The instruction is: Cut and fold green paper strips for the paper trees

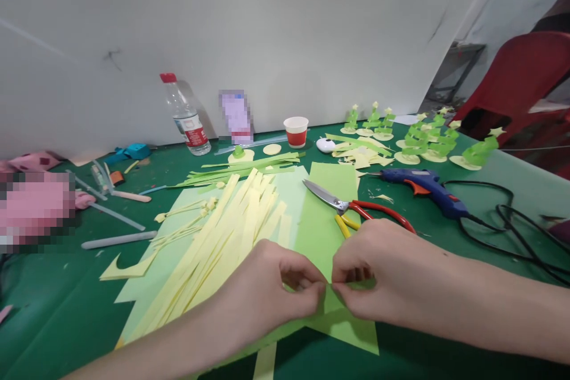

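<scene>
Left hand [274, 282] and right hand [383, 267] meet above the green paper sheet [313, 225], thumbs and forefingers pinched closed; any held piece cannot be identified. Scissors [340, 205] lie alongside, presumably for access.

The left forearm [191, 326] is showing bare, tapering slimly into the left grip [285, 279] with its softly rounded knuckles. The right forearm [499, 303] is also showing bare, a tiny mole [445, 254] marking it near the wrist behind the right grip [378, 261].
</scene>
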The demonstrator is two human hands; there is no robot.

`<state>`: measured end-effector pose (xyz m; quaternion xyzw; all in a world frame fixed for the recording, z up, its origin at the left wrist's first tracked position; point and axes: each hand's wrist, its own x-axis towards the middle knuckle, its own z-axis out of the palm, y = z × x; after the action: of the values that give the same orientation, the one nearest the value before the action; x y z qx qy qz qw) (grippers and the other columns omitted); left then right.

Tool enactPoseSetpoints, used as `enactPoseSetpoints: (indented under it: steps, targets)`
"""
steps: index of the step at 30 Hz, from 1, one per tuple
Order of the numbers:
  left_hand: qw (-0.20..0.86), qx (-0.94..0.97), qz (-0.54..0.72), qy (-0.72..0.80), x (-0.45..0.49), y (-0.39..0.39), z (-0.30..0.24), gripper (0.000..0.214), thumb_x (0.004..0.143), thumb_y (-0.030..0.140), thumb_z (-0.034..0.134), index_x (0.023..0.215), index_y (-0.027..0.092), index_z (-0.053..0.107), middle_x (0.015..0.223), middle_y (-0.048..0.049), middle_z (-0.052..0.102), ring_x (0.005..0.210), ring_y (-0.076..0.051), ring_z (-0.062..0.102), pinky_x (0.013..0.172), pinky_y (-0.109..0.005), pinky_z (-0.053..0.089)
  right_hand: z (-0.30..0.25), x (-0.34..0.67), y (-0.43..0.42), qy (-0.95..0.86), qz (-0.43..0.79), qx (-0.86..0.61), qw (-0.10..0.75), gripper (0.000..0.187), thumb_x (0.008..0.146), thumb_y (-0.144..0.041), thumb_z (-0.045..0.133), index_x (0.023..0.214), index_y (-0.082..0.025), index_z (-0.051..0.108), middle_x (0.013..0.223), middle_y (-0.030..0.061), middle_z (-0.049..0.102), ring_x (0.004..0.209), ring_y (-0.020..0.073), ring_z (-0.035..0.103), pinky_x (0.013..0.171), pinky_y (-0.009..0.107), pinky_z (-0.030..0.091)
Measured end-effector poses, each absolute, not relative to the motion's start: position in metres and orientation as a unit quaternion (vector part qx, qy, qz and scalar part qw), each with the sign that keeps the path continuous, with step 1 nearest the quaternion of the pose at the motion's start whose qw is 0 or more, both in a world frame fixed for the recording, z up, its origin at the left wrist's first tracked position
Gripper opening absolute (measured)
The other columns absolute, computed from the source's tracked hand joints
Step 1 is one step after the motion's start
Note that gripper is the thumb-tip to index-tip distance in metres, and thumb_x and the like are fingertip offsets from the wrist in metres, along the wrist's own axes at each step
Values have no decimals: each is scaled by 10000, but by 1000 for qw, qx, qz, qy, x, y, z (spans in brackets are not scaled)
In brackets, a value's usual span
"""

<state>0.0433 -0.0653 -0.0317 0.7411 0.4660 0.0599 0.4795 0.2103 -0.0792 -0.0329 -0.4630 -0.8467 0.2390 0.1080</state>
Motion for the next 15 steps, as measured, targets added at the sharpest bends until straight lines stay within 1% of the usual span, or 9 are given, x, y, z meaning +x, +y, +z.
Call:
enactPoseSetpoints:
  steps: [3, 7, 10, 15]
  targets:
    - [489, 723, 38, 485, 42, -62, -25, 225, 643, 190, 507, 724, 121, 706, 663, -8, 664, 627, -137, 563, 606, -206, 458, -23, 216, -76, -839, 280, -458, 84, 139, 558, -89, 463, 444, -167, 480, 433, -51, 283, 445, 69, 183, 437, 211, 227]
    - [520, 706, 52, 478, 38, -57, -21, 209, 639, 196, 507, 693, 133, 699, 671, -15, 669, 631, -145, 575, 602, -218, 470, -13, 228, -68, -834, 321, -445, 65, 161, 622, -118, 469, 505, -172, 566, 480, -29, 445, 465, 74, 329, 487, 203, 318]
    - [525, 702, 61, 477, 36, -54, -21, 192, 627, 184, 513, 673, 142, 695, 664, -11, 668, 618, -139, 577, 583, -211, 471, -12, 236, -63, -831, 333, -442, 59, 162, 646, -145, 482, 526, -169, 589, 498, -25, 481, 475, 79, 373, 479, 199, 332]
    - [525, 699, 76, 479, 31, -47, -22, 175, 622, 180, 524, 667, 154, 691, 636, 6, 659, 580, -114, 569, 554, -188, 463, -4, 247, -58, -821, 317, -474, 27, 172, 662, -174, 487, 526, -162, 592, 492, -19, 509, 473, 85, 414, 467, 199, 343]
